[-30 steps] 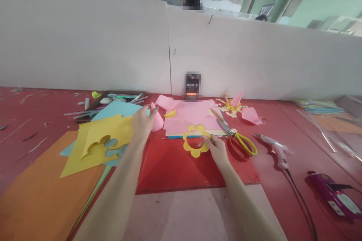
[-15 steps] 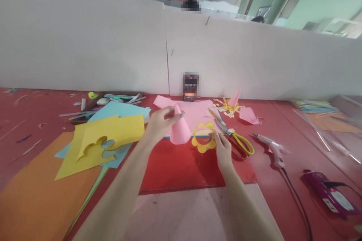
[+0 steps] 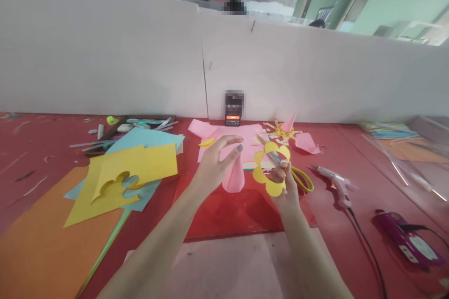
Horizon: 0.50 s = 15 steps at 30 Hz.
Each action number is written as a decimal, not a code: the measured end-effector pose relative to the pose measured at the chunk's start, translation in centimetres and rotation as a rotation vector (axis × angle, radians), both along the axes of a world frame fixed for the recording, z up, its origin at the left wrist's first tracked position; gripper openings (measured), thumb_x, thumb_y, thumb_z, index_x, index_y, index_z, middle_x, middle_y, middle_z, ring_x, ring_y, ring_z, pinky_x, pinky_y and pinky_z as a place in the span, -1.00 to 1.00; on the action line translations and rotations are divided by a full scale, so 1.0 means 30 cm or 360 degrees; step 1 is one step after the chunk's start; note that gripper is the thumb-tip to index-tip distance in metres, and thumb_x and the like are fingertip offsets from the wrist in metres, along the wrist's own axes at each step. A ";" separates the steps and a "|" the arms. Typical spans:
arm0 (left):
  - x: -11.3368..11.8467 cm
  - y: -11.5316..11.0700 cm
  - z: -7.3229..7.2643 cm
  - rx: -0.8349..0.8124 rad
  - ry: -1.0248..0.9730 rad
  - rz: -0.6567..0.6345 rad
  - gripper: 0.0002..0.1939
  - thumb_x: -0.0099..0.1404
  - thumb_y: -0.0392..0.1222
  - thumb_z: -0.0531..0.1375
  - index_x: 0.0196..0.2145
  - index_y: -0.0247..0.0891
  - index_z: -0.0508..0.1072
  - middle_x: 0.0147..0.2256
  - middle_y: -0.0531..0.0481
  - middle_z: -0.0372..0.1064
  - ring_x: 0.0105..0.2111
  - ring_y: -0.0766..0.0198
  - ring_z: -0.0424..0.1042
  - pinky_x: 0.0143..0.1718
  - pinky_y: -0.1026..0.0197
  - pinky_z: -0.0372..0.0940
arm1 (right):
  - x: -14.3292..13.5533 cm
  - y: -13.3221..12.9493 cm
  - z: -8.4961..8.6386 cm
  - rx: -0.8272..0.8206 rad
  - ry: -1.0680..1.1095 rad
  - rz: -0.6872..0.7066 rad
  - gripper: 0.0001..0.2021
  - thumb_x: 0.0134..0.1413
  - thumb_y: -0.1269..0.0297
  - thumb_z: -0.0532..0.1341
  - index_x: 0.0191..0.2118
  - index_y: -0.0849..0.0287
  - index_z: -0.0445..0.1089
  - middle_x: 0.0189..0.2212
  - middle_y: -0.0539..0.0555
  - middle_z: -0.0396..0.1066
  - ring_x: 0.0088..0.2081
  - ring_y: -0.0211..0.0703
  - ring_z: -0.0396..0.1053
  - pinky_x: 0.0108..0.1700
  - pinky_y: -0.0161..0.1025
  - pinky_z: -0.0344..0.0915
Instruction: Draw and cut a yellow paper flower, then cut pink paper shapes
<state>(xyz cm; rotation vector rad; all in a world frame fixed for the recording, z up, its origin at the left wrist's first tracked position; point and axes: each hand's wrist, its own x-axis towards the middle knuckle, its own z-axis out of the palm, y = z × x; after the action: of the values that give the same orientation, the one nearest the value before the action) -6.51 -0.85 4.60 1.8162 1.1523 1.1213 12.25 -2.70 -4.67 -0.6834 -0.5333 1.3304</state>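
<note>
My left hand (image 3: 213, 161) is at the pink paper cone (image 3: 234, 178), thumb and fingers apart around the air above its tip. The cone stands upright on the red board (image 3: 217, 217), its tip partly behind my thumb. My right hand (image 3: 286, 187) pinches the lower right edge of a yellow flower-shaped paper ring (image 3: 259, 174), raised and tilted above the board. Through the ring's round hole show scissor blades and fingers. Scissors with yellow handles (image 3: 304, 180) lie behind my right hand. Pink paper sheets (image 3: 210, 154) lie beyond both hands.
Yellow sheet (image 3: 159, 161), blue sheets (image 3: 147, 138) and orange sheet (image 3: 45, 224) lie left. A glue gun (image 3: 336, 180) with a cord and a purple power strip (image 3: 407, 238) are right. A small cone on a yellow flower (image 3: 287, 127) and a phone (image 3: 233, 110) stand at the back.
The cone has come down and nearer, and my left fingers have spread from its tip. My right hand has lifted the yellow ring and moved it right. A yellow scrap now shows beyond my left hand.
</note>
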 end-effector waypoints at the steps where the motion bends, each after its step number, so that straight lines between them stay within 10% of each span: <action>1: 0.006 -0.012 0.011 0.0029 0.0020 0.0039 -0.71 0.27 -0.02 0.01 -0.12 -0.14 0.35 -0.01 -0.01 0.31 0.04 0.22 0.24 0.06 0.16 0.12 | -0.005 -0.007 0.007 0.0023 0.0016 0.0005 -0.71 -0.14 0.01 0.26 -0.51 0.08 0.22 -0.73 -0.20 0.01 -0.77 -0.42 -0.16 -0.74 -0.41 -0.06; 15: 0.042 -0.120 0.091 -0.0200 0.0208 -0.0196 -0.57 0.24 -0.02 0.04 0.08 -0.03 0.20 -0.32 0.08 0.45 -0.25 0.24 0.40 -0.19 0.21 0.26 | -0.058 -0.027 -0.010 0.0052 -0.0308 0.0290 -0.72 -0.04 -0.04 0.16 -0.47 0.07 0.26 -0.74 -0.14 0.14 -0.72 -0.32 0.09 -0.60 -0.33 0.12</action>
<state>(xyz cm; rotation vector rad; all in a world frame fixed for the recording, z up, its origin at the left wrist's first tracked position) -5.25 -4.46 7.33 1.8571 1.1415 0.8519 10.50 -3.51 -4.97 -0.7547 -0.7867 1.4295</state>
